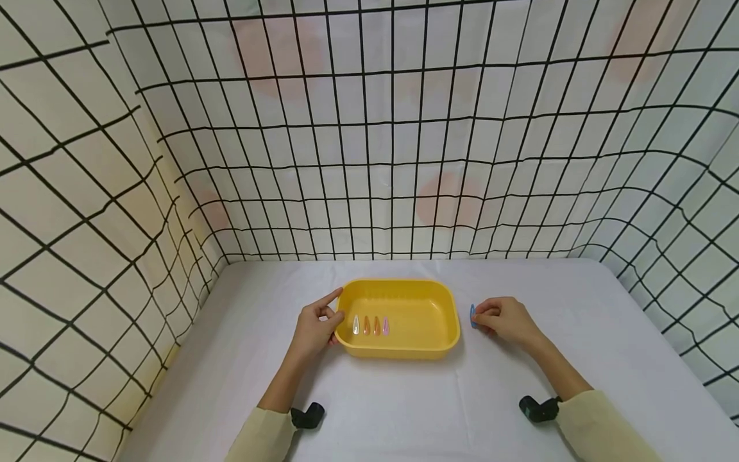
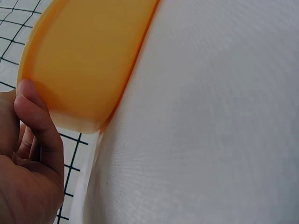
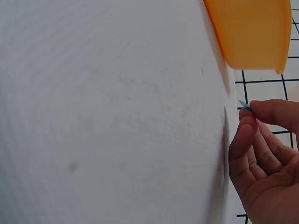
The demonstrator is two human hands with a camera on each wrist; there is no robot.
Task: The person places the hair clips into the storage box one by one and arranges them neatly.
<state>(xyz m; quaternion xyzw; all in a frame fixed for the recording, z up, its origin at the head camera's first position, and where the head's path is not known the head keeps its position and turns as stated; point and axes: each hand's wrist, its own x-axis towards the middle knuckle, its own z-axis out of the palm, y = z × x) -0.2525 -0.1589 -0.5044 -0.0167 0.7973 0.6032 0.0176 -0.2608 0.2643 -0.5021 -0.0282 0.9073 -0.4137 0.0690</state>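
Observation:
A yellow tray (image 1: 418,321) lies in the middle of the table. My left hand (image 1: 314,328) grips its left rim, thumb over the edge; the left wrist view shows this hand (image 2: 35,154) at the tray's corner. Inside, toward the left, a white snap hair clip (image 1: 356,325), two orange clips (image 1: 372,326) and a pink clip (image 1: 386,326) stand in a row, side by side. Right of the tray and apart from it, my right hand (image 1: 505,319) pinches a blue hair clip (image 1: 473,316) between thumb and fingers. Only the tip of that clip (image 3: 245,105) shows in the right wrist view.
White cloth (image 1: 404,404) covers the table. Black wire grid panels (image 1: 392,160) stand behind it and on both sides, with pale sheeting behind them. Each wrist carries a small black device (image 1: 539,409).

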